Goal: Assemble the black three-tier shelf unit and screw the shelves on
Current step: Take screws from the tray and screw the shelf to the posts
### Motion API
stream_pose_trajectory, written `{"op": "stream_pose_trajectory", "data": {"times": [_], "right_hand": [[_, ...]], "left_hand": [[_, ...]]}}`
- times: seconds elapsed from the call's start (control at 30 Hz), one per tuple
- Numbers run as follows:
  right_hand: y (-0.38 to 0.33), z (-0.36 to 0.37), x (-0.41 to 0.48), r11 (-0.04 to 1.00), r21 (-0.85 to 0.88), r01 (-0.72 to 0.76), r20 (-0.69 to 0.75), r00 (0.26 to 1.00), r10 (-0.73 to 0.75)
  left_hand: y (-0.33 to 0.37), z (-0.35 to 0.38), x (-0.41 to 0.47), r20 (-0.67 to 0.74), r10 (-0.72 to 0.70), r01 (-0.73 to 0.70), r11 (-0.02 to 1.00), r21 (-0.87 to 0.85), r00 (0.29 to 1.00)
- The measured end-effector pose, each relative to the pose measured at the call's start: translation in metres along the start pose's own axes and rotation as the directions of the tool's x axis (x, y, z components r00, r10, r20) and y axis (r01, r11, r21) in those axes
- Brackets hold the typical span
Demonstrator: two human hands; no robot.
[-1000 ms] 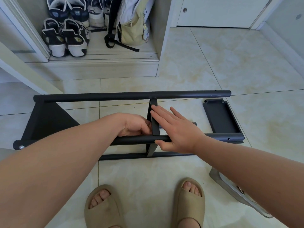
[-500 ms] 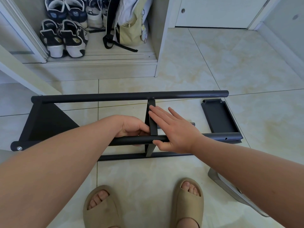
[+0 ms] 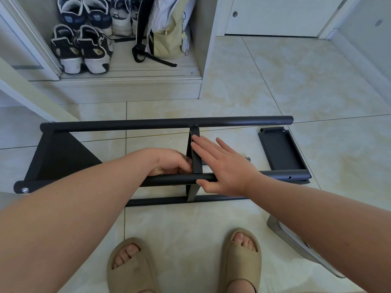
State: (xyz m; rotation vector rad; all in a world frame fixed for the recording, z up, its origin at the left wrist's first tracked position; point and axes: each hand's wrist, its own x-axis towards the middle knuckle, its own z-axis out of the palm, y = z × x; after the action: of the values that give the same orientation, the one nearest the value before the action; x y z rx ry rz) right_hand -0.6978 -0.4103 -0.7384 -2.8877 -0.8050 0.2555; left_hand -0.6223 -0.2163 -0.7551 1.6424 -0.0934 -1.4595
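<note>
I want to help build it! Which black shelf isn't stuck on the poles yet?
The loose shelf lying on the floor at the right. The left-end shelf and the middle shelf stand between the poles.

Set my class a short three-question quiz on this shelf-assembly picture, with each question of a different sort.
1. True or false: the right hand lies with straight fingers flat against the middle shelf.
2. Where is the loose shelf? A: on the floor by the right end of the frame. B: hung on a wall hook. C: stacked on a chair.
3. What fastener shows at the left end of the near pole?

Key: 1 true; 2 A; 3 a silver screw.
</note>
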Motion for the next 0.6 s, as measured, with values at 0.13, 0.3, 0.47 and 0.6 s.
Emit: {"op": "stream_pose_trajectory", "data": {"times": [0.13, 0.3, 0.47, 0.6], "right_hand": [[-0.0007, -0.0002, 0.0001, 1.0, -0.001, -0.006, -0.001, 1.0, 0.006], [-0.0012, -0.0004, 0.0, 1.0, -0.002, -0.007, -0.003, 1.0, 0.007], [-0.0002, 0.0006, -0.0003, 1.0, 0.0, -0.007, -0.007, 1.0, 0.007], [0.0002, 0.0009, -0.0004, 1.0, -0.001, -0.005, -0.003, 1.0, 0.005]], "left_hand": [[-0.0016, -0.0018, 0.0022, -0.014, 0.024, -0.024, 0.999, -0.042, 1.0], [-0.0011, -0.002, 0.0026, 0.01, -0.004, 0.005, 0.996, -0.091, 1.0], [0.0006, -0.0012, 0.0028, -0.026, -0.006, 0.007, 1.0, 0.02, 1.0], [0.0001, -0.0009, 0.0023, -0.019, 0.006, -0.006, 1.0, 0.014, 1.0]]}}
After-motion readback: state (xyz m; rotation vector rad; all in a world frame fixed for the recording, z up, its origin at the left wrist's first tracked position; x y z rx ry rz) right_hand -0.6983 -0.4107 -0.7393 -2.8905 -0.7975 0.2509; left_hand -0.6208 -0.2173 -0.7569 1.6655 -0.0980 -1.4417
